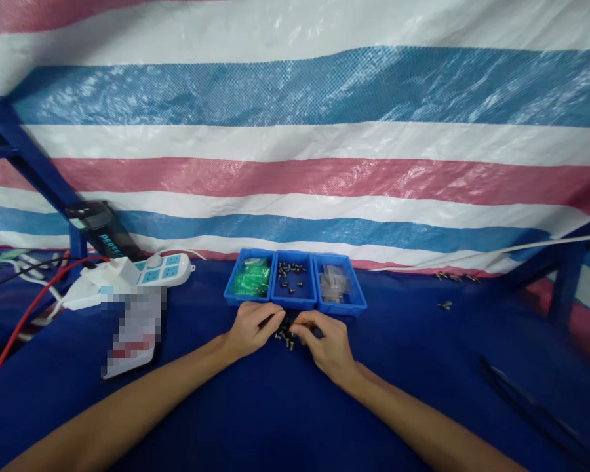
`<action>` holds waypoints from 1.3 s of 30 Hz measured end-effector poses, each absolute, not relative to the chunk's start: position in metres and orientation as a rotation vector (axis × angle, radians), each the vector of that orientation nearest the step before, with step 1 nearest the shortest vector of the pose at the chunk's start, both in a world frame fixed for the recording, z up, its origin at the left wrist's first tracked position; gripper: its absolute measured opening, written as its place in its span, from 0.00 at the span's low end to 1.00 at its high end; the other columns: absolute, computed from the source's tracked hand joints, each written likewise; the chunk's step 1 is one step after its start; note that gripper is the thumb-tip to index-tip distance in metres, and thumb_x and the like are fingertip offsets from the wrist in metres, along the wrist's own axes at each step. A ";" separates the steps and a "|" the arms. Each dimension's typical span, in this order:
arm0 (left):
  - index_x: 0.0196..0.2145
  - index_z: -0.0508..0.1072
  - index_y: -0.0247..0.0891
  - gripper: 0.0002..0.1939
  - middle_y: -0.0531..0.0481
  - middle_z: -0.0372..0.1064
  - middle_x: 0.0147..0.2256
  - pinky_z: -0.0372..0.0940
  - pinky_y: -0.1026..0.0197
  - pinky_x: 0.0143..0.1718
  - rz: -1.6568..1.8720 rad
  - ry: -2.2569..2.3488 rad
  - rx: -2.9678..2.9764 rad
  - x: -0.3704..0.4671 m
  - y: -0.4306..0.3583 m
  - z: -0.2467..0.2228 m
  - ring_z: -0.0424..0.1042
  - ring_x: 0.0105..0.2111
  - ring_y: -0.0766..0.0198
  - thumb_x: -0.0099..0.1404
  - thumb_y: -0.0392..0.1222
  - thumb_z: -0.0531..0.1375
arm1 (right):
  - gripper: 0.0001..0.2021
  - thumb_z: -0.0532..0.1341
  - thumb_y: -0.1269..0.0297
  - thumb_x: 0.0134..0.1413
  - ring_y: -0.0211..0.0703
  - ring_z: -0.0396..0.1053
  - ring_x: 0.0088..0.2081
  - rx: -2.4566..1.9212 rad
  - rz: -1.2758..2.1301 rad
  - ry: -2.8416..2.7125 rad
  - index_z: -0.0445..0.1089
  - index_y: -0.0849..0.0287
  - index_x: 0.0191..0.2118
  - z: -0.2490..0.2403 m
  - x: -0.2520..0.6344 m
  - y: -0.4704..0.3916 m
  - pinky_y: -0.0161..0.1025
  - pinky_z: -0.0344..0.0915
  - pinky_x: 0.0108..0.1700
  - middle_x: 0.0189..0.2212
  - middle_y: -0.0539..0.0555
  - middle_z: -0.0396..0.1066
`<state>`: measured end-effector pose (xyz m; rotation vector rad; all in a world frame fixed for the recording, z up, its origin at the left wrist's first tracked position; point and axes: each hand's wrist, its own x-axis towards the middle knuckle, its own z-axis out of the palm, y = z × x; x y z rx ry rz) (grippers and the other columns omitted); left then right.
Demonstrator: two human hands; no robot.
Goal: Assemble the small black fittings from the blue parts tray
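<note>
Both my hands work over a small pile of short dark screws [289,342] on the blue table, just in front of three blue bins. My left hand [254,330] is closed at the left of the pile, thumb and fingertips pinched together. From the right, my right hand [328,342] pinches close to the same screws. Whatever lies between the fingertips of either hand is too small to make out. Behind the hands, the left bin [229,296] holds green packets [252,278], the middle bin [295,304] loose screws [290,269], and the right bin [347,308] clear packets [334,283].
A white power strip [170,270], a pixelated phone-like object [135,334] and a black bottle [103,229] are at the left, with a red cable [17,328]. More small screws [445,305] lie at the right. Behind hangs a striped tarp [295,177].
</note>
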<state>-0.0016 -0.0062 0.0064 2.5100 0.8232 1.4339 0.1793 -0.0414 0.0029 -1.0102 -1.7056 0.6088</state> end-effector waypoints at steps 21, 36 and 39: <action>0.28 0.71 0.34 0.09 0.54 0.70 0.21 0.59 0.69 0.23 1.426 0.851 2.554 -0.001 -0.007 0.011 0.66 0.18 0.73 0.66 0.38 0.56 | 0.06 0.61 0.63 0.56 0.36 0.68 0.26 -0.973 0.489 -1.752 0.71 0.59 0.32 0.006 0.183 -0.039 0.33 0.66 0.32 0.27 0.50 0.72; 0.29 0.71 0.34 0.08 0.54 0.70 0.22 0.60 0.70 0.23 1.448 0.805 2.551 -0.001 -0.006 0.007 0.66 0.19 0.73 0.65 0.36 0.56 | 0.10 0.57 0.62 0.59 0.38 0.68 0.31 -0.883 0.433 -1.796 0.73 0.59 0.32 0.002 0.184 -0.038 0.36 0.66 0.36 0.29 0.53 0.70; 0.29 0.71 0.34 0.08 0.54 0.70 0.22 0.59 0.69 0.23 1.441 0.803 2.556 -0.001 -0.005 0.006 0.65 0.18 0.73 0.65 0.37 0.56 | 0.13 0.53 0.62 0.62 0.37 0.67 0.29 -0.915 0.442 -1.848 0.72 0.60 0.32 0.001 0.185 -0.038 0.35 0.65 0.34 0.26 0.52 0.70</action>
